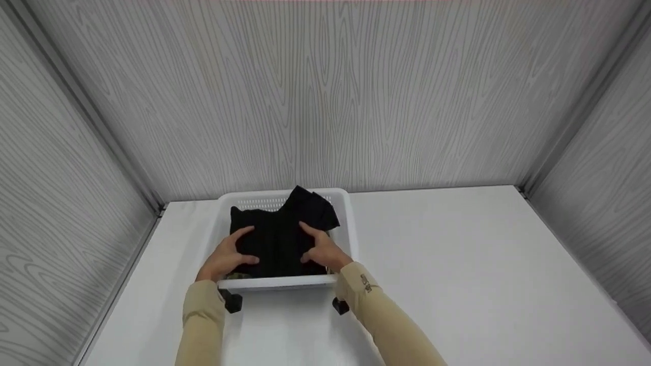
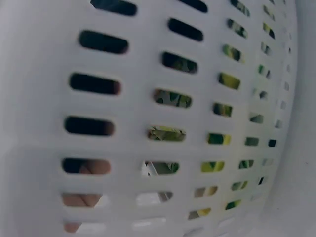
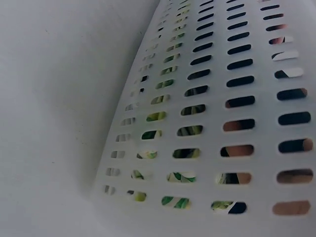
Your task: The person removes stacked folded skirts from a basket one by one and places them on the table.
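Observation:
A folded black garment (image 1: 278, 239) lies inside a white plastic basket (image 1: 278, 282) in the head view, with a loose black flap (image 1: 311, 206) sticking up at its far right. On the garment's left side rests my left hand (image 1: 224, 260), thumb and forefinger spread apart over the cloth. My right hand (image 1: 326, 251) touches the opposite side in a similar pose, its thumb pointing inward. The other fingers are mostly hidden. Through the slotted basket wall (image 2: 39, 98) in the left wrist view, green and yellow patterned fabric (image 2: 229, 80) shows below the black cloth.
The basket stands on a white table (image 1: 457, 264), near the grey wood-grain back wall (image 1: 325, 101). Side panels (image 1: 56, 168) close off the left and right. Black wrist-worn pieces (image 1: 233, 302) hang under both cuffs, by the basket's front edge.

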